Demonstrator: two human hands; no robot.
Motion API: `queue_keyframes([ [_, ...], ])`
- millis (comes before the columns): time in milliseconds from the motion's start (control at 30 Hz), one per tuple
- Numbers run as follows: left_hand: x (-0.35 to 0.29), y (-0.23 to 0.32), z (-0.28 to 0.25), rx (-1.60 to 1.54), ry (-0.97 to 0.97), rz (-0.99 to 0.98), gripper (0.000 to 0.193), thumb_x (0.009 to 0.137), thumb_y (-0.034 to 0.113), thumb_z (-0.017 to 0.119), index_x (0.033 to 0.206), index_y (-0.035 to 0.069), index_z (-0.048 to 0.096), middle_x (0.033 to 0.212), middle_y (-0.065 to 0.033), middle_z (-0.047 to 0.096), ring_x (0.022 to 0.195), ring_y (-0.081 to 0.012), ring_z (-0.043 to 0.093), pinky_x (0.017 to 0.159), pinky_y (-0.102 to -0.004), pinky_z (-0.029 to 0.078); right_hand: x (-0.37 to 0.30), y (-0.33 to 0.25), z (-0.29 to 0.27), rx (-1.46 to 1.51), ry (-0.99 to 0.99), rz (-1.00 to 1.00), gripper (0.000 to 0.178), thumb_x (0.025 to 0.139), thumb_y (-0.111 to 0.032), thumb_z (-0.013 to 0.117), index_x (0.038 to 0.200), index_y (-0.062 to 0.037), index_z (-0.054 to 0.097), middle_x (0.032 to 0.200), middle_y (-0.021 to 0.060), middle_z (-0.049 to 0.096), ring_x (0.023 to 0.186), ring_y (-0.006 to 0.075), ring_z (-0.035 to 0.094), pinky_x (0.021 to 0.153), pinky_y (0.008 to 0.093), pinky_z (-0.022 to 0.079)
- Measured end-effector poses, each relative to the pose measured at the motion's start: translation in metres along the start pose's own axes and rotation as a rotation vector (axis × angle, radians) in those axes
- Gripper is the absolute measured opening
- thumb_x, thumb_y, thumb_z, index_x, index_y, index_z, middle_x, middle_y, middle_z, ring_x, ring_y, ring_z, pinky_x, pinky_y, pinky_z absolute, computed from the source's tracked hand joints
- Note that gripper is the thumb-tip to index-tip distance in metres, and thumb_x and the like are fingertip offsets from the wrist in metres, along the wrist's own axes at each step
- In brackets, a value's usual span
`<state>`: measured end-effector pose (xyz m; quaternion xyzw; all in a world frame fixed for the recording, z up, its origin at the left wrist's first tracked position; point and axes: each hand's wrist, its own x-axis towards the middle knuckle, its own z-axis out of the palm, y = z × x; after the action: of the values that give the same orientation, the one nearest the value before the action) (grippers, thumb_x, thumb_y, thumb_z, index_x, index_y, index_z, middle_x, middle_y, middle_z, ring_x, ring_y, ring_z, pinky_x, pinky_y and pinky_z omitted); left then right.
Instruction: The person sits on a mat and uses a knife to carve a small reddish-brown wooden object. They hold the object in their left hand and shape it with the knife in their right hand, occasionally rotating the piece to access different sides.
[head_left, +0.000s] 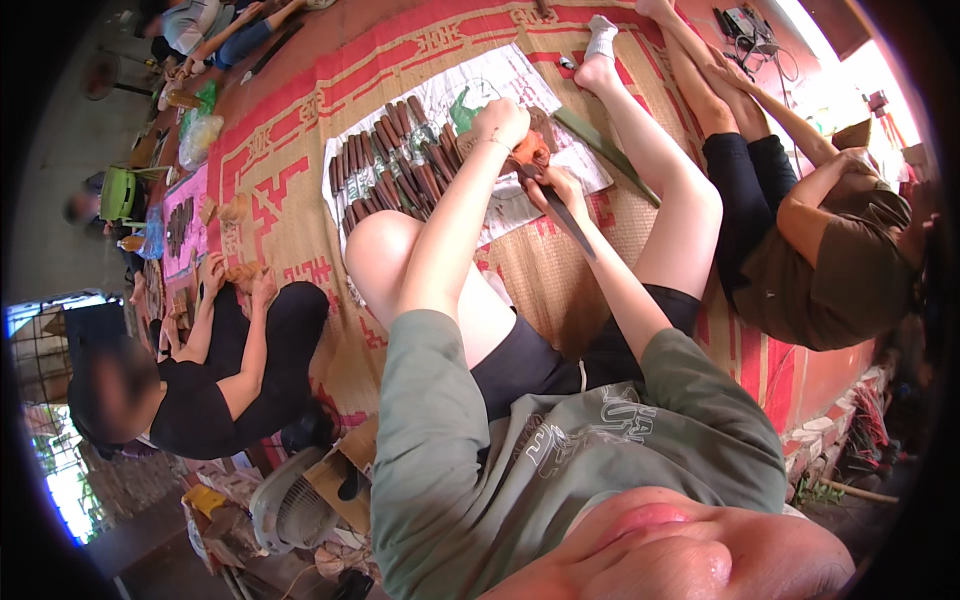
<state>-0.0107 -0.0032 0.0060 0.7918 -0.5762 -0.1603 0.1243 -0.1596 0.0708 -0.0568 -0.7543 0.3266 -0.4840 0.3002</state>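
My left hand [500,122] is closed, its knuckles up, beside a crumpled orange cloth [531,148]. What its fingers hold is hidden. Just below it, my right hand [560,190] grips a long dark strip [573,222] that tapers to a point toward my right forearm. The strip's upper end meets the orange cloth between both hands. Left of them, rows of slim dark brown sticks [385,155] lie on a white printed sheet [500,75]. A bright green bag or cloth [463,110] lies just beyond my left hand.
A red-patterned straw mat [290,130] spreads beneath my bare legs. A flat green strip [605,155] lies by my right leg. One person [215,370] sits at left handling a tan piece; another [830,240] sits at right. A fan [290,505] and cardboard box [345,475] stand behind left.
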Motion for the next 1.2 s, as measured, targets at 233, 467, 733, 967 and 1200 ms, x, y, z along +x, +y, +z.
queue_keyframes([
  [233, 0.003, 0.001, -0.003, -0.03, -0.084, -0.045, 0.037, 0.079, 0.031, 0.044, 0.09, 0.002, 0.064, 0.095, -0.0214, 0.061, 0.091, -0.0343, 0.059, 0.079, -0.0412, 0.047, 0.01, 0.002, 0.008, 0.109, 0.02, 0.226, 0.018, 0.073, -0.007, 0.065, 0.067, -0.0013, 0.049, 0.059, 0.0093, 0.053, 0.053, 0.0168, 0.053, 0.051, 0.0287, 0.043],
  [467, 0.001, 0.004, -0.007, -0.057, -0.087, -0.05, 0.036, 0.077, 0.028, 0.044, 0.09, 0.0, 0.063, 0.093, -0.023, 0.06, 0.089, -0.0351, 0.059, 0.08, -0.0411, 0.047, 0.004, -0.007, 0.001, 0.039, 0.054, 0.124, 0.021, 0.074, -0.008, 0.064, 0.066, -0.0004, 0.047, 0.056, 0.0088, 0.052, 0.049, 0.0157, 0.051, 0.048, 0.0286, 0.041],
  [733, -0.01, 0.011, -0.013, -0.045, -0.025, -0.077, 0.035, 0.076, 0.027, 0.045, 0.087, 0.0, 0.064, 0.091, -0.0227, 0.061, 0.088, -0.0353, 0.06, 0.077, -0.0407, 0.048, 0.008, -0.015, -0.004, 0.005, -0.03, 0.235, 0.024, 0.07, -0.012, 0.066, 0.065, -0.0009, 0.046, 0.059, 0.0141, 0.052, 0.053, 0.0272, 0.053, 0.051, 0.0335, 0.042],
  [967, -0.014, 0.02, -0.014, -0.077, -0.037, -0.109, 0.035, 0.076, 0.026, 0.045, 0.086, -0.001, 0.064, 0.09, -0.0233, 0.061, 0.087, -0.0358, 0.06, 0.077, -0.0406, 0.048, 0.008, -0.012, -0.003, 0.007, -0.001, 0.169, 0.022, 0.075, -0.01, 0.063, 0.066, -0.0011, 0.045, 0.057, 0.0108, 0.05, 0.051, 0.0158, 0.048, 0.049, 0.0286, 0.04],
  [1200, -0.014, 0.024, -0.015, -0.098, -0.013, -0.158, 0.032, 0.075, 0.026, 0.048, 0.085, 0.002, 0.065, 0.089, -0.0206, 0.062, 0.087, -0.0329, 0.061, 0.075, -0.0396, 0.049, 0.016, -0.016, -0.001, 0.04, -0.004, 0.202, 0.023, 0.072, -0.012, 0.065, 0.064, -0.0006, 0.046, 0.057, 0.0111, 0.052, 0.05, 0.0172, 0.05, 0.048, 0.029, 0.04],
])
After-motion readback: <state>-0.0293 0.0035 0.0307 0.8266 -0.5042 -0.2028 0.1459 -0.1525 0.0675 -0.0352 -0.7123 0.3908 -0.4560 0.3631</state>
